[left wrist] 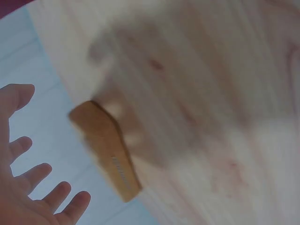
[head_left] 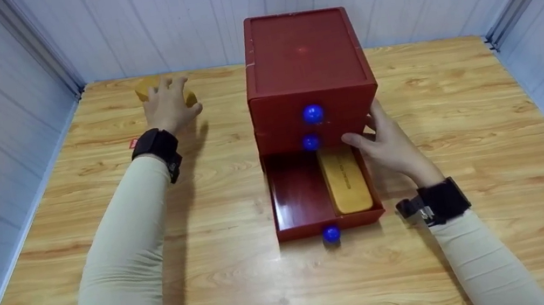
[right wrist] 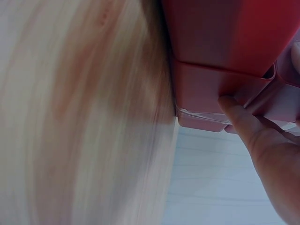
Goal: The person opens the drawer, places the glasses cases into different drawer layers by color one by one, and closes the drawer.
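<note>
My left hand (head_left: 169, 107) reaches to the back left of the table with fingers spread, over a yellow-orange case (left wrist: 108, 147). In the left wrist view the case lies apart from the fingers, some print on its side. A red drawer cabinet (head_left: 305, 54) stands right of the middle, its bottom drawer (head_left: 298, 195) pulled out. A second yellow case (head_left: 346, 181) with dark lettering lies along that drawer's right side. Against the cabinet's right side rests my right hand (head_left: 394, 149), thumb at the front corner, one extended finger touching the red wall in the right wrist view.
Blue round knobs (head_left: 313, 114) mark the cabinet's drawer fronts; the upper two drawers are closed. A small red label (head_left: 133, 143) lies by the left wrist. White panel walls (head_left: 174, 20) border the wooden table (head_left: 239, 288) at the back and sides.
</note>
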Action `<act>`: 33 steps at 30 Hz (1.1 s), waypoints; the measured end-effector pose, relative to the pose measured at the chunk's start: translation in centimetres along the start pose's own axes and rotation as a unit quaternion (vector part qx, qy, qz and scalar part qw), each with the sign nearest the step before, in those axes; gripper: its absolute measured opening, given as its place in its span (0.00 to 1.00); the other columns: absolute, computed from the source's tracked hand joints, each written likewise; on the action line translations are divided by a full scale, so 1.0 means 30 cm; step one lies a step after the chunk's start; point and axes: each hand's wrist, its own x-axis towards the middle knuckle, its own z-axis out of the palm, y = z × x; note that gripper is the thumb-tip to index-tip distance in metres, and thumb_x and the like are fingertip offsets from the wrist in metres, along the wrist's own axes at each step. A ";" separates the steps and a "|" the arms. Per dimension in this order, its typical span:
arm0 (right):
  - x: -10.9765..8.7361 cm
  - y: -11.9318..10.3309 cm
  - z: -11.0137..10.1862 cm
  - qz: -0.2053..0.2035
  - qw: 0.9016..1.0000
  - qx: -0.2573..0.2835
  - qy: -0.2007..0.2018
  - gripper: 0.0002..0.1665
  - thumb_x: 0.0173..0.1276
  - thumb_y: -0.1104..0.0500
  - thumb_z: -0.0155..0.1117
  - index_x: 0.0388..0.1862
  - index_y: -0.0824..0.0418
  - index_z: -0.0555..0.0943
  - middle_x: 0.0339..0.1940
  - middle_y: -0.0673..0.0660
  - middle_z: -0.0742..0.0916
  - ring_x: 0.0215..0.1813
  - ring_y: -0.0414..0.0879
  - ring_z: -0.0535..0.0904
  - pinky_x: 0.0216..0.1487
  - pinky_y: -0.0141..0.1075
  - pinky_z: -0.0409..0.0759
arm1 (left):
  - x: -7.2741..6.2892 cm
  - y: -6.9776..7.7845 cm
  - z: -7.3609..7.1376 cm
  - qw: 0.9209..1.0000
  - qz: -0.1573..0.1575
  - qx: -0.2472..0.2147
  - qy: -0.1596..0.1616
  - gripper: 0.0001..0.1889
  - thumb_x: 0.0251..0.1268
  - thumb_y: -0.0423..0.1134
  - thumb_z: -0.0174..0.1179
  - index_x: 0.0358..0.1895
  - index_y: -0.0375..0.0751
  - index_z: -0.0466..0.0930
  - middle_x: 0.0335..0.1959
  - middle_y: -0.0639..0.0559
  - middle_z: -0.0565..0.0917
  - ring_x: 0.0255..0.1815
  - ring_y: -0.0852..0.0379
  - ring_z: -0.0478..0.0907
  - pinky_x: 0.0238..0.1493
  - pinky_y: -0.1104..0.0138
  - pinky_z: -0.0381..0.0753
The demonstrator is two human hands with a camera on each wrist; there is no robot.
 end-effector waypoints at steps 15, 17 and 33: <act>0.004 -0.005 0.006 -0.006 1.000 0.015 -0.007 0.53 0.77 0.58 0.69 0.88 0.37 0.49 0.85 0.47 0.65 0.82 0.54 0.67 0.57 0.36 0.85 | -0.037 -0.063 0.085 0.999 -0.025 0.026 -0.029 0.36 0.81 0.48 0.55 0.86 0.44 0.56 0.82 0.32 0.59 0.77 0.24 0.56 0.74 0.33 0.60; 0.004 -0.005 0.005 -0.010 1.000 0.009 -0.006 0.53 0.77 0.58 0.69 0.88 0.38 0.49 0.85 0.47 0.64 0.82 0.54 0.66 0.61 0.39 0.85 | -0.041 -0.064 0.087 0.999 -0.022 0.029 -0.030 0.36 0.81 0.48 0.55 0.85 0.42 0.57 0.83 0.32 0.58 0.78 0.23 0.56 0.74 0.32 0.62; 0.005 0.000 0.006 -0.014 1.000 -0.014 0.004 0.51 0.78 0.59 0.68 0.88 0.43 0.50 0.85 0.51 0.65 0.83 0.58 0.64 0.73 0.58 0.75 | -0.069 -0.083 0.105 1.000 0.016 -0.008 -0.001 0.28 0.80 0.43 0.58 0.74 0.32 0.66 0.76 0.28 0.64 0.73 0.23 0.63 0.69 0.37 0.72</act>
